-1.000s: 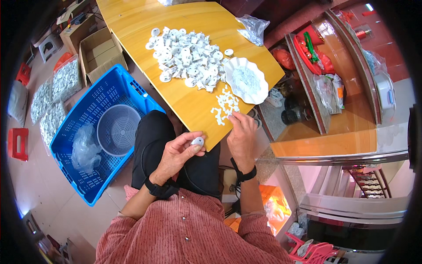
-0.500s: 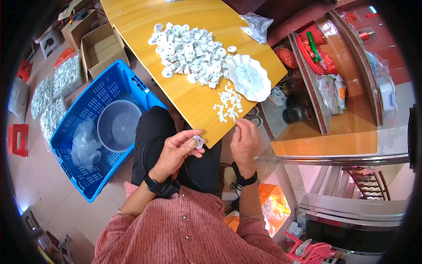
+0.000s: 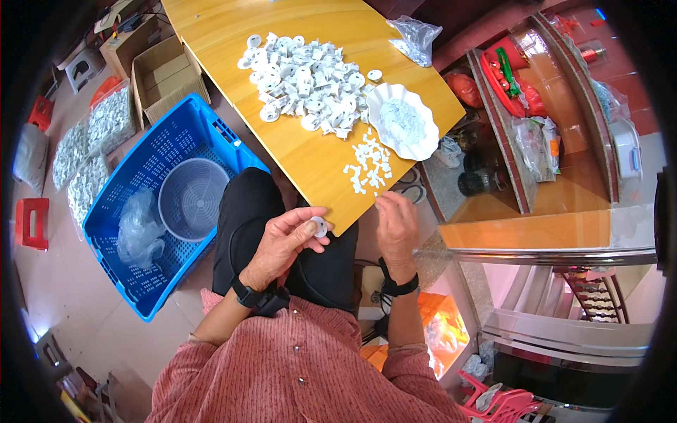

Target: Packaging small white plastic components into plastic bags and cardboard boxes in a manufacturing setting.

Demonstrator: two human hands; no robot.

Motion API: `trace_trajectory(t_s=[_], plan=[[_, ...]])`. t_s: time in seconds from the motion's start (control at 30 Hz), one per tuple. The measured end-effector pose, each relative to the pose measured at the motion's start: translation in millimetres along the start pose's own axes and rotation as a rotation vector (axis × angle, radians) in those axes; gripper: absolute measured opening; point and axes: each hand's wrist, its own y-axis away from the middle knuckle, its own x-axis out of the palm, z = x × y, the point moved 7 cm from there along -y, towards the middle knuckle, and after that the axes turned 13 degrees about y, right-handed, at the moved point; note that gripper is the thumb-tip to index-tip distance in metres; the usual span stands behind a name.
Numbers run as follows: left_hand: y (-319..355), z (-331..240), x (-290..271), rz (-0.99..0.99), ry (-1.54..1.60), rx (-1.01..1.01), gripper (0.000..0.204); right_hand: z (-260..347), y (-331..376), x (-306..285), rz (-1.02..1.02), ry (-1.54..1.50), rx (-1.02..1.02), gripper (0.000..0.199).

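Observation:
Over my lap, by the table's near corner, my left hand [image 3: 280, 243] pinches a round white plastic disc [image 3: 319, 226] between thumb and fingers. My right hand [image 3: 399, 229] is at the table's near right edge, thumb and fingertips drawn together around a small white plastic piece that barely shows. Just beyond those fingertips lies a loose scatter of small white plastic pieces [image 3: 371, 162]. Behind it stands a scalloped white dish [image 3: 426, 145] filled with tiny pale parts. A big heap of white disc-shaped plastic parts [image 3: 303, 84] covers the table's middle.
The yellow wooden table [image 3: 310, 158] ends close to my knees. A clear plastic bag [image 3: 416, 39] lies at its far right. On my left sits a blue crate [image 3: 116, 271] holding a grey round basket [image 3: 194, 201] and a plastic bag. Shelves [image 3: 518, 169] rise on the right.
My right hand has shifted slightly, its fingertips still by the scattered pieces. The left hand keeps its hold on the disc, and the whole view has moved a little.

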Motion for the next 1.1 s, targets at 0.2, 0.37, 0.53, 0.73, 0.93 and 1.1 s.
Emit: trace_trajectory(t_s=[0.2,0.37,0.53,0.73,0.93,1.1], plan=[[2,-3,9,0.033,0.037,-0.021,0.034,-2,0,5,0.022,-0.093,0.064,0.012],[2,-2,6,0.017,0.045,-0.012,0.032,-13,10,18,0.069,-0.503,0.402,0.007],[2,-3,5,0.023,0.040,-0.002,0.031,-8,8,25,0.130,-0.692,0.600,0.010],[3,-3,1,0.017,0.058,0.006,0.032,-6,10,34,0.098,-0.930,0.769,0.020],[2,-3,-1,0.009,0.067,-0.003,0.033,-5,14,35,0.109,-0.940,0.816,0.023],[3,-5,0,-0.007,0.058,0.002,0.034,1,14,34,0.136,-0.927,0.829,0.021]])
